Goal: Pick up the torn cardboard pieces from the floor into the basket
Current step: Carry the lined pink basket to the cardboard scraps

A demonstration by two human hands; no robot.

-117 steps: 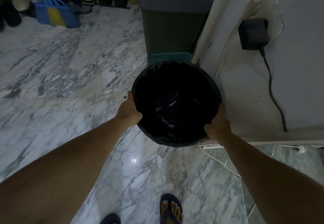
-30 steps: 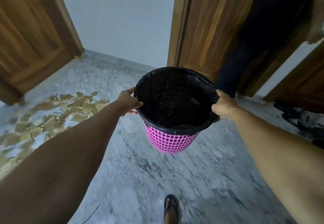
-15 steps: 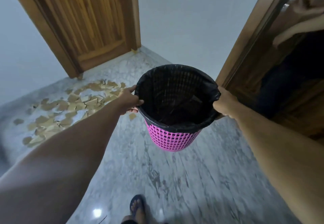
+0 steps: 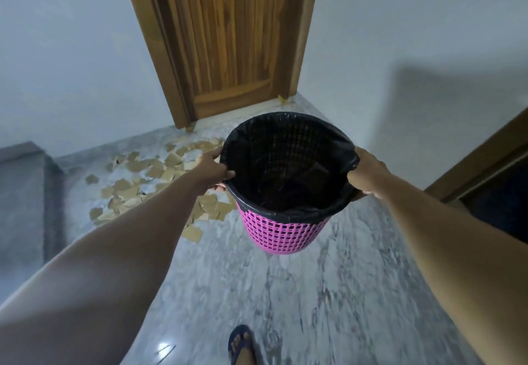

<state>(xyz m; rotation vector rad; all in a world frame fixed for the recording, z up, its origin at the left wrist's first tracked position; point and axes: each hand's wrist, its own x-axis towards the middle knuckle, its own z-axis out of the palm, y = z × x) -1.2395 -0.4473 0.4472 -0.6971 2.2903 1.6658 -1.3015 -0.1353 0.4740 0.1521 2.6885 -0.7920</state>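
While scattered in a loose patch across the marble floor (image 4: 328,293), torn cardboard pieces (image 4: 148,182), tan and flat, many overlapping. Spread from just before the wooden door (image 4: 228,36) at the far wall toward the left side of the floor, nearest stray piece lying just left of the basket's base. None seen in either hand.

Pink lattice basket (image 4: 281,234), lined with a black bag (image 4: 285,164) folded over the rim, held upright above the floor, just right of the cardboard patch. Dark inside; contents hard to tell.

Left hand (image 4: 213,169) clamped on the left rim, thumb over the top edge, fingers curled beneath. Right hand (image 4: 367,173) clamped on the right rim, bunching the bag's edge between thumb and fingers. Both forearms stretched forward, well apart, basket between them.

Near bottom edge, one foot in a dark blue sandal (image 4: 241,344) on the floor. At left, a grey step or ledge (image 4: 23,193) along the wall. At right edge, a second dark wooden door frame (image 4: 480,164).
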